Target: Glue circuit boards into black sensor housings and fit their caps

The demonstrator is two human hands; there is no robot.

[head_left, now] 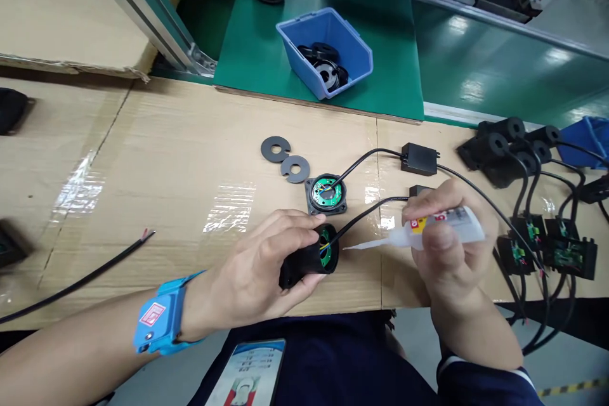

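Observation:
My left hand is wrapped round a black cylindrical housing, tilted so its open end faces right. Inside that end show a green circuit board and thin coloured wires, with a black cable running out to the right. In my right hand is a clear glue bottle with a red and yellow label. Its long thin nozzle points left, a short way from the housing's opening. Just behind stands a second, square-flanged housing with a round green board and a cable. Two dark slotted washers lie beside it.
A blue bin with black rings stands on the green mat. A black box sits inline on a cable. Several cabled black assemblies crowd the right. A loose cable lies left; a phone rests on my lap.

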